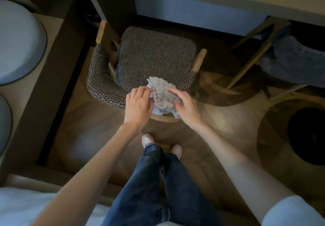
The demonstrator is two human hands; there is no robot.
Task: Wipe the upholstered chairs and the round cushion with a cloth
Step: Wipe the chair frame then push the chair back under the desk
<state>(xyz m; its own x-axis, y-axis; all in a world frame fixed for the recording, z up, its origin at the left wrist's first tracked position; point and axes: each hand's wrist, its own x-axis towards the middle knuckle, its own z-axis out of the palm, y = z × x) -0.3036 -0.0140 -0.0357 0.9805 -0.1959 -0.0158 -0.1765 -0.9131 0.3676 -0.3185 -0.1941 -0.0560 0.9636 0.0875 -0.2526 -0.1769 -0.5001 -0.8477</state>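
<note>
Head view. Crumpled cloth [163, 97] gripped on either side by left hand [139, 104] and right hand [188, 109], over near edge of chair [154, 56]. Probably bunching before wiping; next, pressing down onto seat. Round cushion [19, 42] far left.

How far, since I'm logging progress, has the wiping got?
No fabric shows a wiped mark, so nothing reads as done. In hand: the left hand and right hand hold the crumpled cloth at the backrest of the tweed chair. Apparently to do: the second chair on the right and the round cushion on the left.
</note>
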